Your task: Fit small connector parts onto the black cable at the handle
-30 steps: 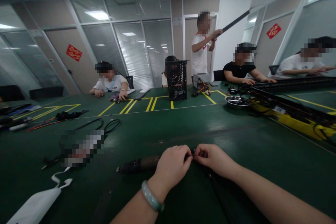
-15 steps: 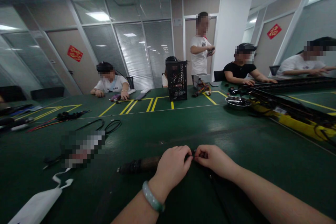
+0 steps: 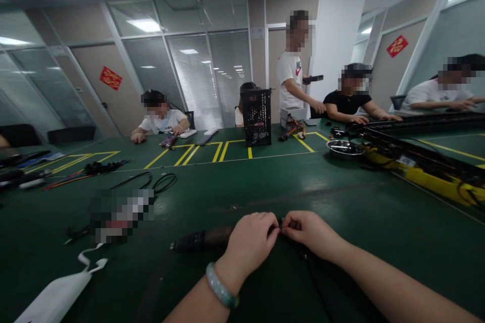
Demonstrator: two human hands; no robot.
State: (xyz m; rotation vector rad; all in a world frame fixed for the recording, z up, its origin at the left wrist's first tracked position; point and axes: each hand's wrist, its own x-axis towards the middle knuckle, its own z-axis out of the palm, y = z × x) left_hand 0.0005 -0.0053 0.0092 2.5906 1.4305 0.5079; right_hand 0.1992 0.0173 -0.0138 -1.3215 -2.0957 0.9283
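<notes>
My left hand (image 3: 253, 237), with a pale green bangle (image 3: 220, 285) on the wrist, lies over the rear part of a dark electric screwdriver (image 3: 206, 239). The screwdriver rests flat on the green table, its tip pointing left. Thumb and fingers of this hand are pinched together. Close by on the right, my right hand (image 3: 314, 232) is also closed in a pinch, its fingertips almost meeting those of the left. Whatever lies between the fingertips is too small and dark to make out. A black cord (image 3: 312, 275) runs from beneath my right hand toward the front edge.
Left are a blurred-out item with a black cable (image 3: 166, 181) and a white strapped pouch (image 3: 56, 295). Farther off stand a black computer case (image 3: 257, 118), a power supply (image 3: 293, 116) with wires and a metal bowl (image 3: 344, 148). Several people work around the table.
My hands stay in nearly the same pinched pose. The standing person has turned and lowered one arm, a dark device in the other hand. The seated person at left has drawn a hand back.
</notes>
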